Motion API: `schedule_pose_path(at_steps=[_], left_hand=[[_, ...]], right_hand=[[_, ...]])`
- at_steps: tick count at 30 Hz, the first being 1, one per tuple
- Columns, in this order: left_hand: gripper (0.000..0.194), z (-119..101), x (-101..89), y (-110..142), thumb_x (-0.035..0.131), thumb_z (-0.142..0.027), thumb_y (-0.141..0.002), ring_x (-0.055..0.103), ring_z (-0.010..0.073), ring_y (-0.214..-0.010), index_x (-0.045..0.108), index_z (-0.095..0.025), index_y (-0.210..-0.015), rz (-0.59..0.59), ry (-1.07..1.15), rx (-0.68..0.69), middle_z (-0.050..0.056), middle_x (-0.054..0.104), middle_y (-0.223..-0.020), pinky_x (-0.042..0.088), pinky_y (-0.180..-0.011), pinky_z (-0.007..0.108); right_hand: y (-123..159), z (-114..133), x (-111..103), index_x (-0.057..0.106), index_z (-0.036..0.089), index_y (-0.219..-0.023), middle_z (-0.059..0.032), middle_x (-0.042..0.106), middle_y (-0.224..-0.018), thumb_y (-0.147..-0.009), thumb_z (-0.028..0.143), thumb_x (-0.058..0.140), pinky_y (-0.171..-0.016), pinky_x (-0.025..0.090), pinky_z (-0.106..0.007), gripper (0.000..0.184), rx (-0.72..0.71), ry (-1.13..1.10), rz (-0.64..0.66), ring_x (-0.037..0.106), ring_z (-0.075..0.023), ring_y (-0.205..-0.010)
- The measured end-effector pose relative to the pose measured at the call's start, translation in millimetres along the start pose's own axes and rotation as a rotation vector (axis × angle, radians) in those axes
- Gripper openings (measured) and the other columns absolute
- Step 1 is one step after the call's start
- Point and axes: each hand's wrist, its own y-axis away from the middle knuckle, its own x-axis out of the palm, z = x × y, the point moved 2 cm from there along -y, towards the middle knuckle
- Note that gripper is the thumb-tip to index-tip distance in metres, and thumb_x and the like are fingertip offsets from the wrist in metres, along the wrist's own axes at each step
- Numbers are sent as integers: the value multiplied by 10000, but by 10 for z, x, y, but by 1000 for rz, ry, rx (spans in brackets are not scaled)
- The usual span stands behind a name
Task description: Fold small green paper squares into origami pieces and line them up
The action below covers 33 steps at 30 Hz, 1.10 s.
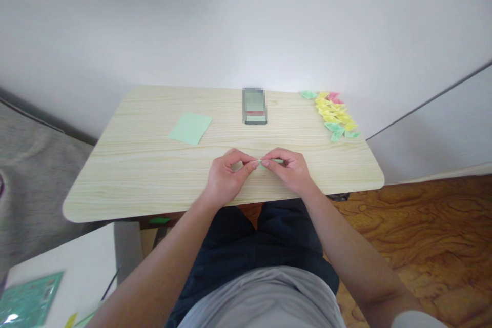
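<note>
Near the front edge of the table, my left hand point(226, 174) and my right hand point(289, 168) meet with their fingertips almost touching. Both pinch a small green piece of folded paper point(277, 161) between thumb and forefinger. Most of that paper is hidden behind the fingers, so its exact shape cannot be made out. A flat sheet of light green paper point(191, 128) lies on the table to the left, beyond my left hand.
A phone point(254, 106) lies at the back of the pale wooden table point(126, 164). Several folded paper pieces point(333, 110) in yellow, green and pink are grouped at the right. A white box point(77, 261) bearing a green packet point(33, 297) stands lower left. A wall rises behind the table.
</note>
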Motion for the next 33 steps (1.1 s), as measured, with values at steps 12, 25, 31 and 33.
schedule_pose_path(at_steps=[12, 25, 31, 33], left_hand=[[167, 61, -50, -30, 773, -353, -838, 617, 174, -770, 766, -186, -821, -22, 83, -84, 34, 737, -816, 456, -754, 318], [167, 136, -83, -44, 783, -356, -829, 624, 171, -751, 752, -193, -838, -48, 222, -105, 27, 727, -790, 460, -746, 321], [135, 57, -40, -49, 766, -339, -846, 640, 182, -829, 758, -205, -853, -5, 75, -24, 30, 733, -854, 453, -771, 325], [128, 42, -28, -51, 746, -331, -863, 641, 184, -841, 757, -205, -845, -3, 46, -4, 31, 732, -858, 454, -776, 327]], right_hand=[[2, -12, -25, 813, 227, -886, -31, 795, -875, -851, 378, 774, -789, 540, -308, 160, 53, -3, -27, 719, -195, -831], [6, 0, -40, 822, 229, -958, -29, 803, -928, -902, 428, 714, -812, 533, -309, 233, 82, -14, 32, 724, -208, -883], [4, 0, -20, 824, 241, -970, -31, 808, -944, -910, 418, 708, -801, 535, -309, 221, 66, 13, 80, 729, -207, -880], [2, 10, -16, 824, 244, -972, -31, 808, -956, -912, 410, 707, -816, 534, -308, 213, 61, 11, 86, 730, -205, -896]])
